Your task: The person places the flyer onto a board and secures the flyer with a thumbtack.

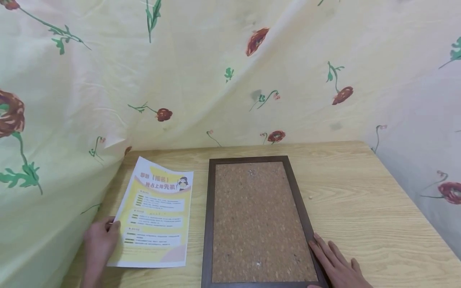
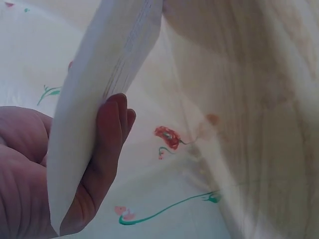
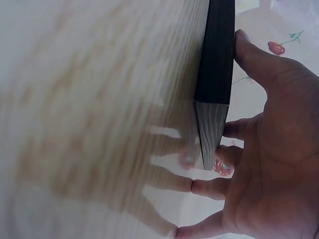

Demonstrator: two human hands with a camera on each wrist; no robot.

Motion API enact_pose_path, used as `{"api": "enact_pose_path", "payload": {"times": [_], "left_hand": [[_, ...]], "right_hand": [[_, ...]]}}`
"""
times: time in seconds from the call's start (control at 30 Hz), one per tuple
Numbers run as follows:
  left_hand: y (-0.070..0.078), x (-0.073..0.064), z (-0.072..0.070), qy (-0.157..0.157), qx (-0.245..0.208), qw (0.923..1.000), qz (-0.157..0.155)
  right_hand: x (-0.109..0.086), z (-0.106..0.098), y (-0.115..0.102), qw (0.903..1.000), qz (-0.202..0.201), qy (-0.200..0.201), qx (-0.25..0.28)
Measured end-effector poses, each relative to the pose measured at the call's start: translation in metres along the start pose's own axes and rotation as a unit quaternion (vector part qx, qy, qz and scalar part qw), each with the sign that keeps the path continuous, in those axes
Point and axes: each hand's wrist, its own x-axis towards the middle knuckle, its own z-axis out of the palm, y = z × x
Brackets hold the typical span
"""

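Note:
On the left in the head view, my left hand (image 1: pixel 102 242) pinches the left edge of a yellow and white printed poster (image 1: pixel 158 220). The left wrist view shows the poster's sheet (image 2: pixel 82 114) bowed between the thumb side and curled fingers (image 2: pixel 107 124). To its right, a cork board (image 1: pixel 255 220) with a dark brown frame lies on the table, its near edge cut off by the view. My right hand (image 1: pixel 335 260) rests at the frame's lower right with fingers extended, touching its side. In the right wrist view, that hand (image 3: pixel 279 134) spreads around the frame's corner (image 3: pixel 212 124).
The light wood table (image 1: pixel 360 192) extends right of the board. A tiny pale speck (image 1: pixel 310 197) lies there. Cream cloth (image 1: pixel 216 80) printed with red flowers hangs behind the table and along both sides, close to my left hand.

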Motion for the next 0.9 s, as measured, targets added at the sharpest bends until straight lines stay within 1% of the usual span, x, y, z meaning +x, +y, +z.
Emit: {"api": "enact_pose_path", "payload": {"times": [0.2,0.33,0.43,0.5,0.7,0.9], "left_hand": [[0.001,-0.003,-0.011,-0.011,-0.024,0.9997,0.000],[0.003,-0.005,-0.016,-0.009,-0.032,0.9994,0.002],[0.004,-0.005,-0.019,-0.012,-0.040,0.9991,-0.002],[0.005,-0.006,-0.020,-0.010,-0.043,0.9990,-0.008],[0.005,-0.005,-0.025,-0.005,-0.052,0.9978,-0.040],[0.002,-0.005,-0.028,-0.025,-0.077,0.9947,-0.064]], "right_hand": [[0.000,0.001,0.001,0.9999,0.000,0.000,0.010],[0.000,0.002,0.001,0.9999,0.001,-0.003,0.012],[0.000,0.002,0.001,0.9999,0.002,-0.003,0.013],[0.000,0.003,0.001,0.9999,0.002,-0.002,0.012],[0.000,0.003,0.001,0.9999,-0.007,0.012,0.006],[0.000,0.003,0.001,0.9999,-0.001,0.011,0.005]]}}
